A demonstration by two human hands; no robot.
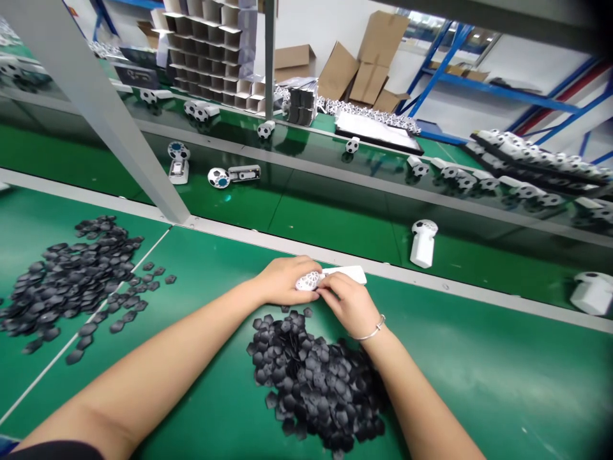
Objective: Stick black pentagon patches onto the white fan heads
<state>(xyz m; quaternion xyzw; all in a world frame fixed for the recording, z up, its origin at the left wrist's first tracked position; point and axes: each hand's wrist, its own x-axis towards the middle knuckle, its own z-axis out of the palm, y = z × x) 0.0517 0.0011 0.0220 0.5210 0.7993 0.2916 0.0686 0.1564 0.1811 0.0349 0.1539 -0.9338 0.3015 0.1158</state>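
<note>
A white part with a round lattice head [308,281] and a flat white handle lies between my hands, near the metal rail. My left hand [286,279] is wrapped round the left side of the lattice head. At the head's right side, the fingertips of my right hand [348,301] are pressed together; whatever they pinch is too small to make out. Just below my hands a heap of black pentagon pieces [318,377] covers part of the green table [479,364]. A second heap of black pieces [71,281] lies at the left.
Beyond the metal rail [230,231], a green conveyor [306,207] carries white parts with football-patterned heads, one [424,243] standing to the right. A slanted grey post [115,121] rises at the left. Cardboard boxes [378,57] and a tray of football parts [541,160] are further back.
</note>
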